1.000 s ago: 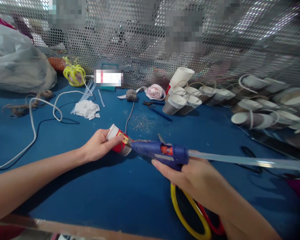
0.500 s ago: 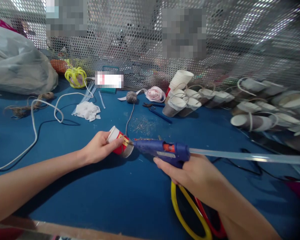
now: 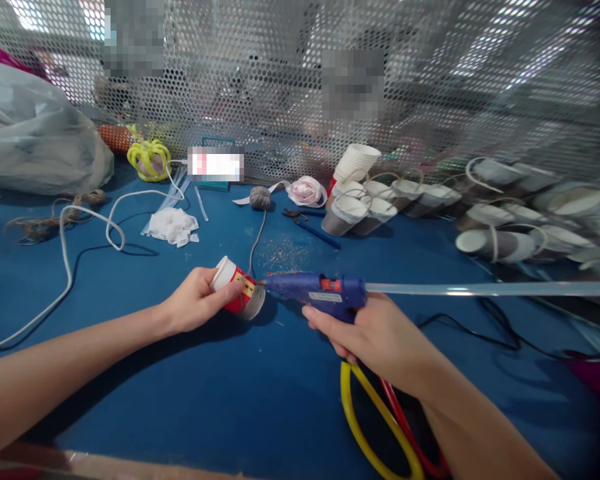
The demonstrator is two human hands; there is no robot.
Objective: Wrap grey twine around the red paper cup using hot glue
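Tilted on its side, a red and white paper cup is gripped by my left hand, thumb along its wall. Grey yarn is wrapped around the cup's base end and runs back to a small ball of grey yarn. My right hand is closed around the handle of a blue hot glue gun. The gun's nozzle points left, at the cup's wall by the yarn; whether it touches I cannot tell. A long clear glue stick sticks out of the gun's rear.
Scissors with yellow and red handles lie under my right forearm. Pliers, a pink ribbon roll and several yarn-covered cups stand farther back. A white cable crosses the left side. Perforated metal closes off the back.
The glue gun has tilted slightly, its rear end and glue stick rising a little. The cup stays in my left hand almost unmoved; the whole view has shifted slightly.
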